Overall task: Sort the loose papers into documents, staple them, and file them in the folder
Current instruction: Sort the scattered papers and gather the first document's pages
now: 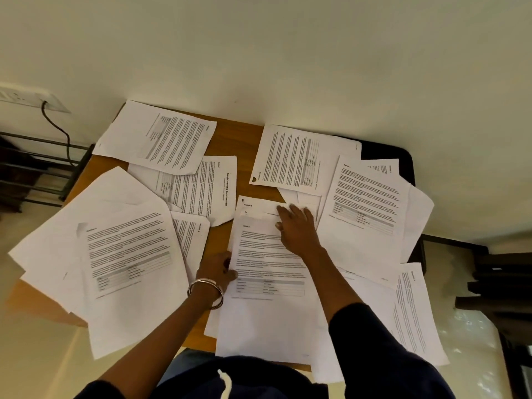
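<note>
Looking down, we see a wooden worktop point(230, 133) pushed against a pale wall point(288, 53), and loose papers point(169, 145) scattered across nearly all of it. Dead centre lies a printed sheet point(267, 272), text facing us with a small table near its lower part, sitting on top of other pages.

Our right hand point(296, 226) lies flat at the sheet's upper right, around one o'clock, fingers straight and spread, pressing down with nothing gripped. Our left hand point(217, 269) is at the sheet's left edge, at nine o'clock, fingers curled at that edge; the thumb rests on the page, and we cannot tell for sure whether it pinches the paper. A pair of bangles point(205, 292) circles that wrist.

Out at nine o'clock a fanned stack point(126, 249) hangs over the worktop's left edge. At eleven, a page lies tilted over a title page point(207, 185). At one o'clock another tilted page point(302, 159) rests partly on a dark surface point(385, 156), and at three more sheets point(368, 203) overlap. A last page point(414, 312) lies at four o'clock, beside our right sleeve point(383, 341).

Far left on the wall, a socket point(34, 100) with a cable point(62, 131) hanging down.
</note>
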Motion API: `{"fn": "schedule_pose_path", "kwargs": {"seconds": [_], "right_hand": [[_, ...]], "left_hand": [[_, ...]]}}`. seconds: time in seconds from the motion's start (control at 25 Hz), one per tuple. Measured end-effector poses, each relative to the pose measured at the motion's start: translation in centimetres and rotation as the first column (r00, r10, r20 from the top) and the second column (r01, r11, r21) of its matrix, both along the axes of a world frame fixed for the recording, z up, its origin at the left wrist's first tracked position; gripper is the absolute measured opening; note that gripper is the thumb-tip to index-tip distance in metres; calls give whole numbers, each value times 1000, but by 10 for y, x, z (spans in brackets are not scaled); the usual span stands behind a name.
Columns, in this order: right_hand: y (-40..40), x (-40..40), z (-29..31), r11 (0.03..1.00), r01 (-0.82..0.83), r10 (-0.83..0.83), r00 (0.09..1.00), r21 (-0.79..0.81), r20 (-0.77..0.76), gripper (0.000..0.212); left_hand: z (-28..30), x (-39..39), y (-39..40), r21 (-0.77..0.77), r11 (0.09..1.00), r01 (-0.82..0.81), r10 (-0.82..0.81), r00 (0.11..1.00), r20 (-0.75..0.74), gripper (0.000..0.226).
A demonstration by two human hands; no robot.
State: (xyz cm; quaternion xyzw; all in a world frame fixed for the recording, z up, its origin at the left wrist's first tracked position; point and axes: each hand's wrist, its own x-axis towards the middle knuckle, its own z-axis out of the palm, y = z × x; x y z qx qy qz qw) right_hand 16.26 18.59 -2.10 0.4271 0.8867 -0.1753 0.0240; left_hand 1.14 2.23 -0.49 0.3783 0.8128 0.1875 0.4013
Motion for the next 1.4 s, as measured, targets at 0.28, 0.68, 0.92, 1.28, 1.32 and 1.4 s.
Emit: {"fn": "schedule_pose_path", "kwargs": {"seconds": [0.28, 0.68, 0.92, 1.28, 1.32, 1.4], "right_hand": [[-3, 8, -18, 988, -30, 25, 999, 150, 38, 49], [83, -10, 0, 977, 195, -201, 977, 82, 71, 64], [40, -26, -9, 984, 159, -159, 987, -83, -2, 60], [52, 6, -7, 933, 42, -177, 918, -357, -355, 50], [53, 10, -7, 939, 36, -169, 913, -341, -371, 47], [57, 18, -7, 967, 99, -198, 873, -236, -446, 43]], "left_hand": [[-20, 5, -3, -210, 946, 247, -292, 930, -223, 94], [5, -11, 83, 98, 982, -164, 173, 980, -93, 38], [5, -5, 145, -261, 646, -717, 656, 347, 670, 37], [0, 21, 195, -71, 531, -844, 684, 378, 624, 54], [4, 22, 199, 26, 628, -778, 670, 558, 489, 41], [13, 18, 201, 217, 725, -654, 611, 756, 236, 26]]}}
